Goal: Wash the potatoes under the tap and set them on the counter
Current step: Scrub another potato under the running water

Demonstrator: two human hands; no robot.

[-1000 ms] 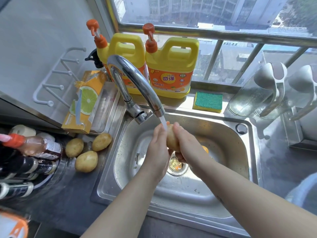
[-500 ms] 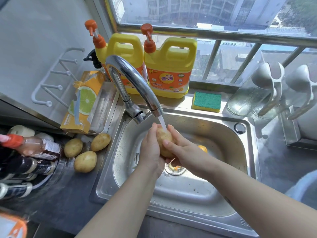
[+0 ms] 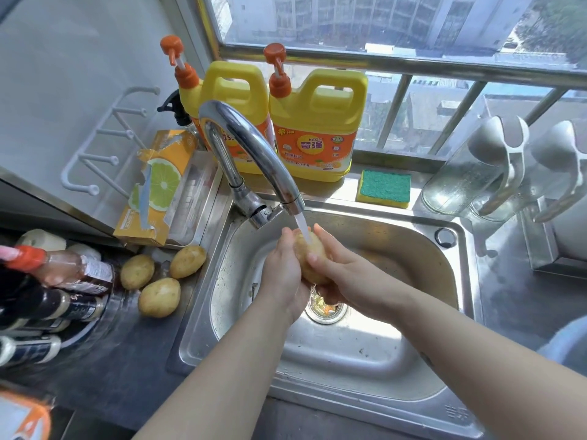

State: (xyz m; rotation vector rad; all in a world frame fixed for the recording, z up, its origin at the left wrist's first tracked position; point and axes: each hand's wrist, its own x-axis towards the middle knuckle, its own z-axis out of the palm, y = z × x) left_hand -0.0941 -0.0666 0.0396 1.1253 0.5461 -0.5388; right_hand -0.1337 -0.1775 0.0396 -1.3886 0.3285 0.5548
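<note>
A yellow-brown potato (image 3: pixel 307 253) is pressed between my left hand (image 3: pixel 282 271) and my right hand (image 3: pixel 343 274) above the steel sink (image 3: pixel 349 350). Water runs from the curved chrome tap (image 3: pixel 254 154) straight onto the potato's top. My left palm covers its left side; my right fingers wrap its right side and front. Three more potatoes lie on the dark counter left of the sink: one at the back (image 3: pixel 188 261), one beside it (image 3: pixel 137 271), one nearer me (image 3: pixel 159 297).
Two yellow detergent jugs (image 3: pixel 317 128) and a green sponge (image 3: pixel 384 188) sit on the sill behind the sink. An orange box with a lime picture (image 3: pixel 157 188) leans at the left. Sauce bottles (image 3: pixel 60 274) crowd the left edge. Glass jars (image 3: pixel 476 173) stand at the right.
Both hands have turned the potato under the stream, and it now sits more upright between the palms. The orange thing seen earlier in the sink behind my right hand is now hidden.
</note>
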